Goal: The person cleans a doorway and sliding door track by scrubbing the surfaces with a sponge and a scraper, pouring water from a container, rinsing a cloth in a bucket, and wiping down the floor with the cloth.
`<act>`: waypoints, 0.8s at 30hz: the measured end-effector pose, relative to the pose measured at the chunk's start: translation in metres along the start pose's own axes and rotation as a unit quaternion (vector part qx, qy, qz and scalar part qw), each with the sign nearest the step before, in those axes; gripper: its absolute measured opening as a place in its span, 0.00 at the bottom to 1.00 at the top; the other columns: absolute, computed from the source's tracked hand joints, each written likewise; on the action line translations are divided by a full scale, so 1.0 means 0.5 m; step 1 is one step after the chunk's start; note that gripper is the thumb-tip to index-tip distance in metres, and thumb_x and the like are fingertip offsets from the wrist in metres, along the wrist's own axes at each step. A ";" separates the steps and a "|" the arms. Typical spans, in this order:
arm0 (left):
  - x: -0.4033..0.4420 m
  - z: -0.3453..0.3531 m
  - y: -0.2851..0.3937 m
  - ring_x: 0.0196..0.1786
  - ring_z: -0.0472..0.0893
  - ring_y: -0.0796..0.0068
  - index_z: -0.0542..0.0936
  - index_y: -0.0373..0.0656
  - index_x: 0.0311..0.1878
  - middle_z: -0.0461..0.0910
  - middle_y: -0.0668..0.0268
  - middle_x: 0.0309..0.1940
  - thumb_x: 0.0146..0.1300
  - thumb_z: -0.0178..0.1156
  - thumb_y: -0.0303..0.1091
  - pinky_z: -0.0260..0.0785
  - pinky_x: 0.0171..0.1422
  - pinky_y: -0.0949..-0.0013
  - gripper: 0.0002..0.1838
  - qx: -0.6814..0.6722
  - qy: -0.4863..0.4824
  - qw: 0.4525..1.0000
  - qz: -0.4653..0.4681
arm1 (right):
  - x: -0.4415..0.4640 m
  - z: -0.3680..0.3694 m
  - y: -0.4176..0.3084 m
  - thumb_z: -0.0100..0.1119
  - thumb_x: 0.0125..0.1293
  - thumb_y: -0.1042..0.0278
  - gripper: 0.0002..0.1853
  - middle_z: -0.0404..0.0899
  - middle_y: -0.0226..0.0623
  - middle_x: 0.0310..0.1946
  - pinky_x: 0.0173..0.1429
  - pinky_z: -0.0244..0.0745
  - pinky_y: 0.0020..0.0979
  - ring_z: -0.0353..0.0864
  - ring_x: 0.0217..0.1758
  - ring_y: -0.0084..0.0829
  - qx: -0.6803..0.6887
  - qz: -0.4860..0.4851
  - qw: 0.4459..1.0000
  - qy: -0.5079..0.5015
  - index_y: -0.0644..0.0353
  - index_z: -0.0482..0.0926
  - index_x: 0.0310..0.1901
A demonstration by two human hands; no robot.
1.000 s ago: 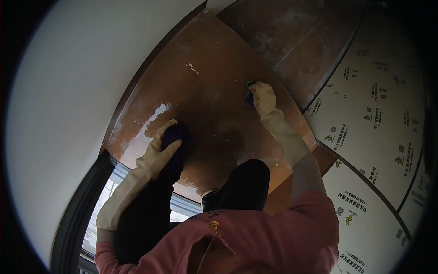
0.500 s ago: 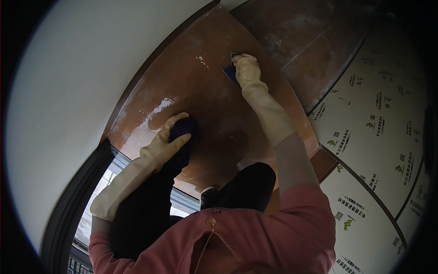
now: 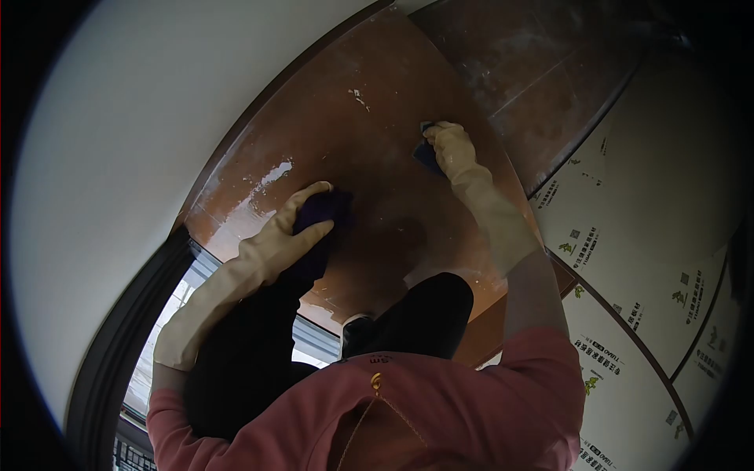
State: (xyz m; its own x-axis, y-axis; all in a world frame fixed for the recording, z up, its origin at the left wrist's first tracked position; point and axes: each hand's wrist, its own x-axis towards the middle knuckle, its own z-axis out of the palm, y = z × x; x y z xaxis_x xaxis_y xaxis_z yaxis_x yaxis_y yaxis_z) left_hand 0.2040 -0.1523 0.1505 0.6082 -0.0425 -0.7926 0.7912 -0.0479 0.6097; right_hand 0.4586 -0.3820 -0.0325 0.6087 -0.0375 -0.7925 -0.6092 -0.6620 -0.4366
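My left hand, fingers clamped on a purple cloth; my right hand, fingers clamped on a blue pad near the brown floor's right edge.

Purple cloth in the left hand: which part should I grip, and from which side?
Probably best pinched by its bunched edge facing the right hand, coming from that side: the purple cloth bulges free there, while the left hand holds the opposite side.
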 end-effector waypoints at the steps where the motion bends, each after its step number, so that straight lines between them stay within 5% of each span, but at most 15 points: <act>1: -0.005 -0.004 -0.005 0.67 0.71 0.62 0.62 0.61 0.72 0.68 0.60 0.67 0.66 0.61 0.40 0.65 0.69 0.64 0.32 -0.036 0.006 0.999 -0.031 | -0.005 -0.001 -0.004 0.61 0.59 0.74 0.07 0.79 0.33 0.32 0.46 0.72 0.27 0.77 0.38 0.25 -0.004 0.003 1.000 0.001 0.66 0.82 0.37; 6: 0.024 0.018 -0.012 0.67 0.70 0.62 0.62 0.62 0.72 0.65 0.61 0.69 0.66 0.61 0.41 0.65 0.70 0.64 0.32 -0.014 -0.001 1.000 -0.013 | -0.101 0.056 -0.078 0.60 0.59 0.73 0.11 0.79 0.34 0.38 0.46 0.70 0.24 0.77 0.41 0.25 0.089 -0.129 0.987 -0.028 0.65 0.81 0.43; 10: 0.002 -0.003 0.001 0.68 0.70 0.61 0.62 0.61 0.73 0.65 0.60 0.69 0.66 0.61 0.41 0.64 0.70 0.64 0.33 -0.009 -0.011 1.000 0.011 | -0.047 0.005 -0.011 0.56 0.60 0.74 0.09 0.79 0.35 0.37 0.46 0.70 0.24 0.77 0.41 0.25 -0.040 -0.090 0.995 0.000 0.66 0.80 0.42; 13: 0.025 0.017 -0.029 0.69 0.69 0.61 0.62 0.59 0.73 0.65 0.61 0.69 0.66 0.60 0.42 0.63 0.71 0.64 0.33 -0.034 0.016 0.999 0.000 | -0.055 0.001 -0.005 0.58 0.62 0.66 0.11 0.82 0.36 0.36 0.51 0.72 0.30 0.79 0.41 0.29 0.071 -0.018 0.997 -0.026 0.64 0.83 0.41; 15: 0.035 0.026 -0.019 0.69 0.69 0.61 0.62 0.58 0.72 0.65 0.61 0.68 0.66 0.61 0.41 0.63 0.71 0.63 0.33 -0.004 -0.003 1.000 0.016 | -0.076 0.068 -0.066 0.57 0.63 0.73 0.06 0.77 0.34 0.32 0.38 0.69 0.24 0.75 0.34 0.23 0.082 -0.130 0.988 -0.005 0.67 0.81 0.33; 18: 0.032 0.022 -0.005 0.69 0.68 0.63 0.62 0.57 0.72 0.66 0.61 0.68 0.66 0.61 0.39 0.63 0.72 0.63 0.32 0.023 -0.022 0.999 0.035 | -0.080 0.076 -0.087 0.55 0.63 0.74 0.06 0.77 0.33 0.32 0.38 0.68 0.23 0.75 0.34 0.23 0.085 -0.139 0.986 -0.024 0.66 0.81 0.35; 19: 0.026 0.019 -0.004 0.70 0.68 0.63 0.62 0.57 0.72 0.66 0.61 0.68 0.65 0.61 0.38 0.62 0.72 0.63 0.33 0.007 -0.017 0.999 0.039 | -0.091 0.033 -0.061 0.55 0.64 0.73 0.07 0.78 0.34 0.37 0.45 0.72 0.22 0.76 0.35 0.24 0.056 -0.122 0.991 -0.011 0.66 0.81 0.36; 21: 0.008 -0.003 -0.006 0.69 0.68 0.64 0.62 0.57 0.72 0.67 0.62 0.68 0.65 0.61 0.37 0.62 0.72 0.64 0.33 -0.014 -0.006 1.000 0.011 | 0.020 -0.071 0.157 0.56 0.65 0.72 0.09 0.83 0.37 0.42 0.52 0.75 0.29 0.80 0.43 0.29 -0.111 -0.341 0.919 0.164 0.65 0.81 0.43; 22: -0.001 -0.016 -0.014 0.69 0.69 0.64 0.63 0.57 0.72 0.68 0.62 0.67 0.65 0.62 0.36 0.62 0.71 0.64 0.33 -0.038 0.016 0.999 -0.022 | 0.023 -0.136 0.206 0.55 0.66 0.75 0.08 0.82 0.39 0.43 0.52 0.77 0.29 0.81 0.44 0.30 0.065 -0.203 0.961 0.179 0.65 0.81 0.43; 24: 0.001 -0.023 -0.049 0.68 0.70 0.65 0.63 0.58 0.72 0.69 0.61 0.66 0.65 0.62 0.35 0.62 0.71 0.65 0.33 -0.060 0.037 0.997 -0.015 | 0.042 -0.160 0.245 0.53 0.67 0.78 0.07 0.81 0.42 0.45 0.52 0.79 0.29 0.81 0.45 0.30 0.233 -0.048 0.953 0.186 0.66 0.80 0.42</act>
State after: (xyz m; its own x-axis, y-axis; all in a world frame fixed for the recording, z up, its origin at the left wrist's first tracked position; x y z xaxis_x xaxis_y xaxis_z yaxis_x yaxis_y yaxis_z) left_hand 0.1855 -0.1397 0.1351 0.5840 0.0307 -0.8112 0.8081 0.0722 0.5845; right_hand 0.4374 -0.5237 -0.0685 0.7588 -0.3138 -0.5708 -0.6480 -0.2739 -0.7107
